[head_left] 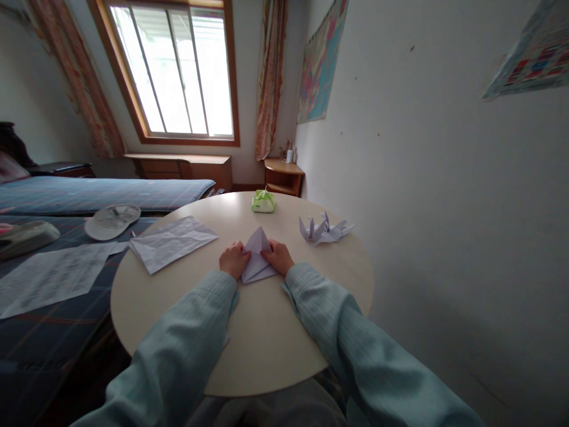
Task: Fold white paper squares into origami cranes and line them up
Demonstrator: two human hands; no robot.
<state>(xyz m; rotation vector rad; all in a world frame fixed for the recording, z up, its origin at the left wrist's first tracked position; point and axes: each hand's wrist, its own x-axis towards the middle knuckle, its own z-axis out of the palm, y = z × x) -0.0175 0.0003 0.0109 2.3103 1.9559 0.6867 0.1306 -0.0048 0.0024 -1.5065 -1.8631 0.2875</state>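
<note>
A folded sheet of white paper [258,264] stands between my hands over the middle of the round table [275,356], its pointed top facing away from me. My left hand [234,260] grips its left edge with the fingers curled in. On the opposite edge my right hand [278,257] pinches the paper between thumb and fingers. Some of the lower folds are visible; my fingertips behind the paper are hidden. Folded paper cranes [326,230] sit to the right, apart from my right hand.
Creased paper sheets [173,240] lie at the table's left edge. A green tissue pack [264,201] stands at the far side. Left of the table, a bed [53,338] holds a white cap [112,222] and a printed sheet [57,276]. A wall [444,225] rises close on the right.
</note>
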